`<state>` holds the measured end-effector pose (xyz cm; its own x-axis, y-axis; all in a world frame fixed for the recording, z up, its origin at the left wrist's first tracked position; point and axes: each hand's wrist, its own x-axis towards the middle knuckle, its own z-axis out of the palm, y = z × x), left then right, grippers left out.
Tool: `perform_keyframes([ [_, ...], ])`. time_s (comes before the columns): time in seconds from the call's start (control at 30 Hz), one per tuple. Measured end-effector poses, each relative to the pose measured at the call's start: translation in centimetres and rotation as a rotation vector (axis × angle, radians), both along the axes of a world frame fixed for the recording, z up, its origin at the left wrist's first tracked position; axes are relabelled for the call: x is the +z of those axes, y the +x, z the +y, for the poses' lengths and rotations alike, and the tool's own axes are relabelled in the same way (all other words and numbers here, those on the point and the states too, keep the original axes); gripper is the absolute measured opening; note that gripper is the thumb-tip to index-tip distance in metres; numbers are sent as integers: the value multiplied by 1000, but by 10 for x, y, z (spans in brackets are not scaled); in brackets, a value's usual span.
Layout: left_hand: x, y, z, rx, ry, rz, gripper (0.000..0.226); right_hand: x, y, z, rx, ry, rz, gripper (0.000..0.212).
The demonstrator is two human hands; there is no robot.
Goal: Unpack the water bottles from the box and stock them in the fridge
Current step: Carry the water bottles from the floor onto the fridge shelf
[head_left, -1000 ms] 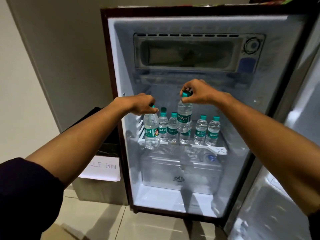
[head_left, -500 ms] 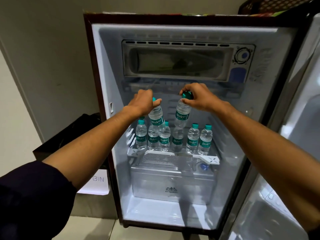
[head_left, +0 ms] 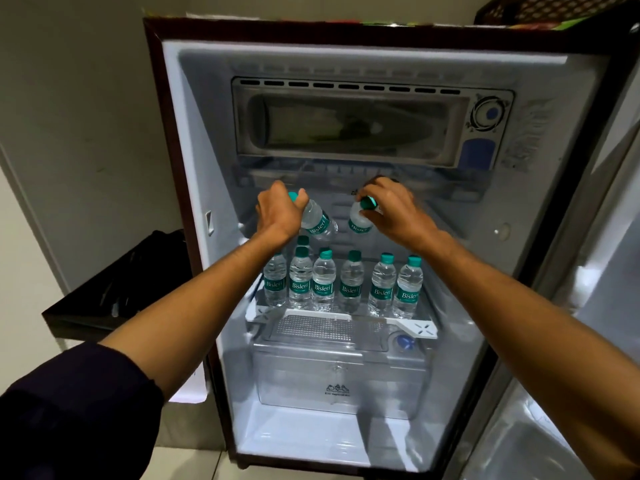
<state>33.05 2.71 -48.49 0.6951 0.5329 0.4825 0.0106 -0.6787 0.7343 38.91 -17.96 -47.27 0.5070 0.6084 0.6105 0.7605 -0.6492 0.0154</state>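
Both my hands reach into the open small fridge (head_left: 194, 140). My left hand (head_left: 277, 213) grips a clear water bottle (head_left: 317, 221) by its teal cap, tilted with its base pointing inward and to the right. Beside it, my right hand (head_left: 389, 211) pinches the teal cap of a second water bottle (head_left: 358, 220), tipped away from me so its body is mostly hidden. Both bottles hang above a row of several upright bottles (head_left: 346, 285) on the white shelf (head_left: 420, 329). No box is in view.
A freezer compartment (head_left: 349, 124) sits above my hands, with a dial (head_left: 490, 114) at its right. A clear crisper drawer (head_left: 341, 382) lies under the shelf. The fridge door (head_left: 588, 341) stands open at the right. A black bin (head_left: 114, 289) stands left of the fridge.
Both hands have lifted their bottles higher and deeper into the fridge and tipped them from upright to slanted. The camera has moved closer and looks lower.
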Motion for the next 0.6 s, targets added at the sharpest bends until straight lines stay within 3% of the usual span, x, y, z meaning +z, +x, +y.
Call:
perform_keyframes([
  [0.2,-5,18,0,0,-56,14,26,-23,3,8,-62,-90,-116,38],
  [0.47,-23,29,1,-81,129,-1,23,-46,17,23,-137,-211,-141,43],
  [0.6,-37,36,2,-162,-32,-29,27,-54,28,27,-155,-230,-123,41],
])
